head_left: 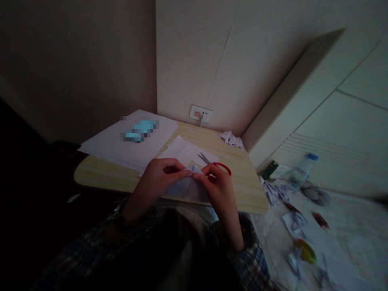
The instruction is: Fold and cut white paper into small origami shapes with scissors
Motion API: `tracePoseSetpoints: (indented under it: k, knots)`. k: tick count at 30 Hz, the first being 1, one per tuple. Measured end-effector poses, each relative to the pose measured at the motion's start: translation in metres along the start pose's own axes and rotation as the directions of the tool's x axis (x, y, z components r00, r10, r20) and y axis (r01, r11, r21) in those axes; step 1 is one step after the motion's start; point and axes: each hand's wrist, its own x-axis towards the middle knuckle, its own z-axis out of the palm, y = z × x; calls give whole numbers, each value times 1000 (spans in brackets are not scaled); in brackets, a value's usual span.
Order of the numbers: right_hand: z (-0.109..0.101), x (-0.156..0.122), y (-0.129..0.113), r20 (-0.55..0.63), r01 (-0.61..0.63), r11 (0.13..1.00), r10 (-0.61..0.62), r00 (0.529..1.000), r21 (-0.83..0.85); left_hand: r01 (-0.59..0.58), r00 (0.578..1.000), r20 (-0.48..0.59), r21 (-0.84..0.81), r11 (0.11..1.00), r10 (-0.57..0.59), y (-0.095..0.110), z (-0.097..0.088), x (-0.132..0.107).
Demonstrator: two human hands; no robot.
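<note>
A partly folded sheet of white paper point(188, 189) hangs between my hands at the near edge of the small wooden table. My left hand point(162, 173) pinches its upper part between thumb and forefinger. On the other side, my right hand point(217, 182) grips the same paper close to the pointed top, the two thumbs nearly meeting. Just behind my right hand lie scissors point(222, 166) with red handles, their blades resting partly on loose white sheets point(180, 150). My fingers cover some of the folds.
Large white sheets point(106, 141) with a blurred blue object point(141, 130) lie at the table's point(248, 190) left. Folded papers point(232, 140) sit at its back right, below a wall socket point(201, 114). A plastic bottle point(304, 169) and paper scraps are on the bed point(348, 238).
</note>
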Motion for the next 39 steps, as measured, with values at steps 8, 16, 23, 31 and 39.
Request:
tracePoseSetpoints:
  k: [8,16,23,31,39]
  knots:
    - [-2,2,2,4,12,999,-12,1000,-35,-1,998,-57,-37,999,-1,-7,2,1]
    - [-8,5,10,76,20,987,-8,997,-159,10,997,-70,-62,998,-15,-11,-2,5]
    - [-7,6,7,43,-5,985,12,999,-171,-35,999,11,-19,999,35,-10,-4,6]
    - [-6,6,7,50,10,982,0,999,-189,-80,996,51,104,991,75,-15,-6,8]
    - [-5,5,8,57,7,984,3,998,-176,-156,988,45,241,958,149,-13,-4,6]
